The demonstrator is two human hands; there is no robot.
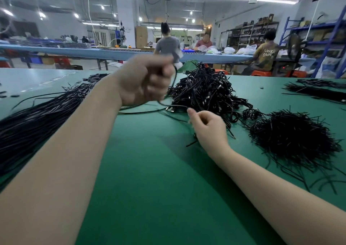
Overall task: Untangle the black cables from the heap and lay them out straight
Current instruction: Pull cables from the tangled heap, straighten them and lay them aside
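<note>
I see the left hand (144, 80) gripping one black cable (173, 80) above the heap (204, 91); the right hand (207, 128) pinches its lower end just before the heap.

Hands: two, left grip (144, 80), right grip (207, 128). Green surface (149, 170): one. Tangled cable heap (204, 89), centre: one. Straightened cable bundle (37, 113), left: one. Short-offcut pile (292, 138), right: one. Seated workers (167, 44), upper frame: three.
</note>
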